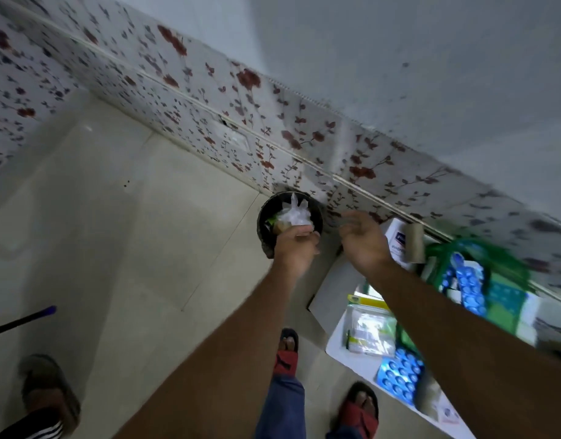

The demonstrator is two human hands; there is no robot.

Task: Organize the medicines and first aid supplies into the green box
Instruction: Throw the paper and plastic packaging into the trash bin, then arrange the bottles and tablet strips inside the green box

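Observation:
My left hand (296, 247) is closed around a clear plastic bag (294, 215) with something pale inside, held right over a black round bin (266, 217) on the floor by the wall. My right hand (364, 239) hovers beside it, fingers spread, holding nothing. To the right, the green box (510, 270) stands on a white table (342, 280) and holds blue blister packs (466, 280). More blue blister packs (399, 372) and a clear zip pouch (369, 331) lie on the table. The view is tilted and blurred.
A white carton (396, 239) and a brown roll (413, 242) stand at the table's far end by the floral wall. My feet in red sandals (287, 353) are on the tiled floor. Another person's sandalled foot (47, 391) and a dark stick (22, 320) are at the left.

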